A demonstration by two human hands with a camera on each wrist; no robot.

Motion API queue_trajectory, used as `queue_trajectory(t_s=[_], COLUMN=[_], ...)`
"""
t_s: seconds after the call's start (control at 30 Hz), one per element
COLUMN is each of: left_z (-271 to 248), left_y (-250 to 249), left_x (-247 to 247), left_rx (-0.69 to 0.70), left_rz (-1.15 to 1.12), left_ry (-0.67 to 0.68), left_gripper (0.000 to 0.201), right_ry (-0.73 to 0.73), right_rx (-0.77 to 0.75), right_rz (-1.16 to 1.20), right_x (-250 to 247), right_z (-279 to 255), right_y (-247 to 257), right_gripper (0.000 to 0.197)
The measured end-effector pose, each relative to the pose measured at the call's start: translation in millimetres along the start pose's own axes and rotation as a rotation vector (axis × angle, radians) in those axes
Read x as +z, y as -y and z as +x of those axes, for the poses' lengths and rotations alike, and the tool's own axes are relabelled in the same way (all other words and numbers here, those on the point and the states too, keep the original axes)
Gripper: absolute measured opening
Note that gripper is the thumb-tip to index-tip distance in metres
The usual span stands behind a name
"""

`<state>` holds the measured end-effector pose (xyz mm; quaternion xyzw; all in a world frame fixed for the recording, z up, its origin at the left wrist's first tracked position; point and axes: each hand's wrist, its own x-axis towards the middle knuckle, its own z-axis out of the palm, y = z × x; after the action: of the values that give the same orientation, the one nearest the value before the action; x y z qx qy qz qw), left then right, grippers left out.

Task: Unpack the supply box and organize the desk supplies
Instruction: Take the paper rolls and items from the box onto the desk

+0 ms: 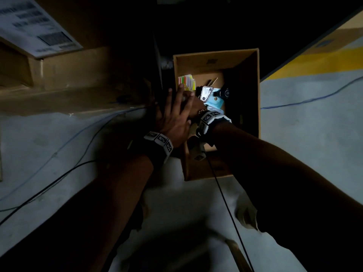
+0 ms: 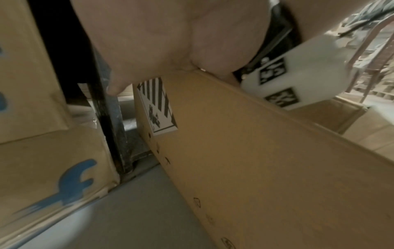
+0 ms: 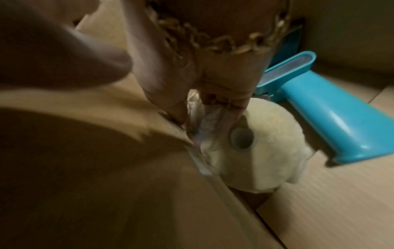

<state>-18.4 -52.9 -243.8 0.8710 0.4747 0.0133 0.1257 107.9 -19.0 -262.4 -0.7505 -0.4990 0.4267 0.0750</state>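
Two hands at supply box [image 1: 253,118]: left hand [image 1: 174,114] flat, fingers straight, steadying its left wall; right hand [image 3: 215,94] inside, pinching wrapped roll [image 3: 262,148] for removal.

The head view looks steeply down into the open brown cardboard box [image 1: 216,61]; both wrist views sit close against its left wall [image 2: 255,151], outside and inside [image 3: 85,168].

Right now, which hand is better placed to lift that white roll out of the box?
The right hand: it is down inside the box, fingers at the white roll. The left hand lies flat on the box's rim.
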Motion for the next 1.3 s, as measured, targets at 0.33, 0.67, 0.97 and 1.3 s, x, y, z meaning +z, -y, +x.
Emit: queue_trajectory(t_s=[0.33, 0.67, 0.97, 1.3], left_z=[-1.0, -15.4, -88.3, -165.4], left_y=[-4.0, -77.1, -114.3, -75.9], left_x=[-16.3, -127.2, -248.5, -394.0], left_rx=[-0.050, -0.349, -0.398, -0.169], left_rz=[-0.035, -1.196, -1.481, -1.385], left_ry=[0.182, 0.160, 0.150, -0.128], left_gripper=[0.083, 0.051, 0.034, 0.049], right_ry=[-0.153, -0.074, -0.080, 0.064], right_rx=[0.141, 0.084, -0.160, -0.473], right_rz=[0.793, 1.041, 0.960, 0.869], right_x=[-26.1, -78.8, -120.7, -160.2], right_z=[-41.4, -184.0, -293.7, -376.6], right_y=[-19.8, -3.2, 70.1, 173.1], right_gripper=[0.051, 0.039, 0.028, 0.026])
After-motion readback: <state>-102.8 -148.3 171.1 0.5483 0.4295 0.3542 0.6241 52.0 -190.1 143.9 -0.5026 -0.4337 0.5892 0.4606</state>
